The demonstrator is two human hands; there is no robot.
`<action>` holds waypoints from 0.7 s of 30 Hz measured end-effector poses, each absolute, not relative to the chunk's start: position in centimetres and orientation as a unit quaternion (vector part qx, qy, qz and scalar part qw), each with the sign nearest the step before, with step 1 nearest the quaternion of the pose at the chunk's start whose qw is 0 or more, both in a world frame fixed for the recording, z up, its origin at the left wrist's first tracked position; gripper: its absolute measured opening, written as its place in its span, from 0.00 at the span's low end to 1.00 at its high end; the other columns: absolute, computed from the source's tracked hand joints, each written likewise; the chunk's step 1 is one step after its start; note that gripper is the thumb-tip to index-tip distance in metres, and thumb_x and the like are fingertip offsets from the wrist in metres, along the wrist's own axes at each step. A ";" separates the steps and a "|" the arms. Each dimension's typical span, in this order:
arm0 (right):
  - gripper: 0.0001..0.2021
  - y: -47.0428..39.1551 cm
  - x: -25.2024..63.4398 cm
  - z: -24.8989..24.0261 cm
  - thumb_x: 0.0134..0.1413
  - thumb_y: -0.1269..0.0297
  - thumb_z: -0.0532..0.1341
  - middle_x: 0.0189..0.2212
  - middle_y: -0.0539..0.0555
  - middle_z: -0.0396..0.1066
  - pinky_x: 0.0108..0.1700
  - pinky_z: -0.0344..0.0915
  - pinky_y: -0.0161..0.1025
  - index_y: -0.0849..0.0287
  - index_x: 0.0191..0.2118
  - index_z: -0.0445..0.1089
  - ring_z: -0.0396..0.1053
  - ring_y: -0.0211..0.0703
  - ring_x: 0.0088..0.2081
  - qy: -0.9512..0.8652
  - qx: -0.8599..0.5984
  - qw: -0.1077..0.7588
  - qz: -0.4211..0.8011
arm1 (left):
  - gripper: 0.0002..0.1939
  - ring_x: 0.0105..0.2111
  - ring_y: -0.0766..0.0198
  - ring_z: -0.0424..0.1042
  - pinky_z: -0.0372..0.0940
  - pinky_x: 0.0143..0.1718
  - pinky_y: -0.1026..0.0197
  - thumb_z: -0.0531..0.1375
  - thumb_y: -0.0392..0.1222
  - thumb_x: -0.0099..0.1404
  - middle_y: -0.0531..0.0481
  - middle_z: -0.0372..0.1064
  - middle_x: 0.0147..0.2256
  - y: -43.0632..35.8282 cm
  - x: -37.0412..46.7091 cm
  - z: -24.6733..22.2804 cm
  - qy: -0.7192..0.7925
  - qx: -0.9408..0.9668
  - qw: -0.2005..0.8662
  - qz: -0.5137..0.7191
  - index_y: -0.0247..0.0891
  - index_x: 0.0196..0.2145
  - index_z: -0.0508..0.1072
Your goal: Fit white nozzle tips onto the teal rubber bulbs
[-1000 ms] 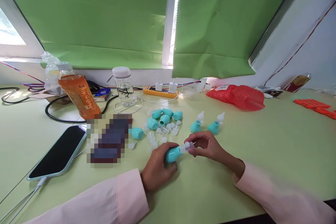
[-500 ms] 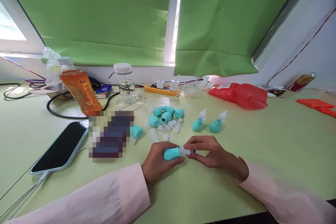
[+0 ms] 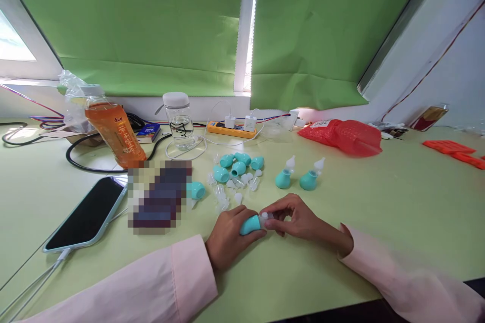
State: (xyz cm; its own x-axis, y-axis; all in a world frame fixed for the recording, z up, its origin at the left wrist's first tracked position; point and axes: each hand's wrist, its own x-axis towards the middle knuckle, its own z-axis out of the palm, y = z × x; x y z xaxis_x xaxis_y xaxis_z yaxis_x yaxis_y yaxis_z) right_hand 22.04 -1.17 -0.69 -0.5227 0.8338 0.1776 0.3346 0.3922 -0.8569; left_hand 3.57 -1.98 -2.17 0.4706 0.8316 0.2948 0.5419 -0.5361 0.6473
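Note:
My left hand [image 3: 228, 238] is wrapped round a teal nasal aspirator bulb [image 3: 250, 225] that lies on its side just above the table. A translucent plastic nozzle piece [image 3: 264, 217] sits at the bulb's right end. My right hand [image 3: 297, 216] pinches that piece between thumb and fingers, which hide part of it. Beyond my hands lies a group of loose teal bulbs [image 3: 238, 168], with small clear and white tip parts [image 3: 220, 192] scattered among them. To the right stand two teal bulbs with nozzles, a nearer-left aspirator [image 3: 283, 179] and another aspirator [image 3: 308, 180].
On the left are a phone [image 3: 85, 214] with a charging cable, an orange drink bottle [image 3: 115, 131] and a clear water bottle [image 3: 180, 121]. A yellow power strip [image 3: 231, 131] lies along the back. A red plastic bag [image 3: 344, 137] and orange pieces [image 3: 450, 148] lie right.
My right fingers have moved closer to the bulb and curled more tightly about the clear nozzle piece. The bulb has tilted slightly, its nozzle end higher. The view has shifted a little.

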 end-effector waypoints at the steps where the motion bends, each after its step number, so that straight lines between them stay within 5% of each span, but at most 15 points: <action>1: 0.12 -1.2 21.9 -0.7 0.44 0.60 0.61 0.14 0.48 0.65 0.16 0.59 0.28 0.65 0.33 0.72 0.60 0.30 0.14 -0.757 -0.391 0.308 0.424 | 0.12 0.28 0.63 0.68 0.60 0.28 0.65 0.59 0.46 0.54 0.51 0.69 0.28 -2.0 3.6 -2.1 0.418 0.822 0.242 0.300 0.37 0.33 0.71; 14: 0.15 -1.0 20.9 0.1 0.39 0.55 0.63 0.14 0.50 0.67 0.15 0.60 0.29 0.65 0.25 0.69 0.62 0.31 0.13 -0.607 -0.453 0.358 0.546 | 0.17 0.32 0.61 0.69 0.62 0.35 0.61 0.62 0.43 0.49 0.50 0.72 0.33 -1.8 3.7 -1.8 0.429 0.774 0.320 0.339 0.36 0.37 0.70; 21: 0.19 0.0 21.6 0.7 0.49 0.51 0.54 0.17 0.53 0.68 0.19 0.63 0.32 0.64 0.24 0.70 0.63 0.32 0.16 -0.676 -0.436 0.405 0.435 | 0.13 0.28 0.64 0.68 0.60 0.30 0.64 0.55 0.47 0.57 0.50 0.71 0.28 -2.4 3.5 -1.3 0.393 0.807 0.300 0.324 0.36 0.35 0.70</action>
State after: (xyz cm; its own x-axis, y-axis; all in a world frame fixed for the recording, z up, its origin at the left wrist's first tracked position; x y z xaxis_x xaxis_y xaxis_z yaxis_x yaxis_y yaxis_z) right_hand 21.61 0.04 0.68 -0.2916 0.9417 0.1678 0.2373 0.2411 -0.9410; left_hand 3.47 -2.39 -1.35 0.4820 0.8280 0.2865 0.4391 -0.5112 0.7388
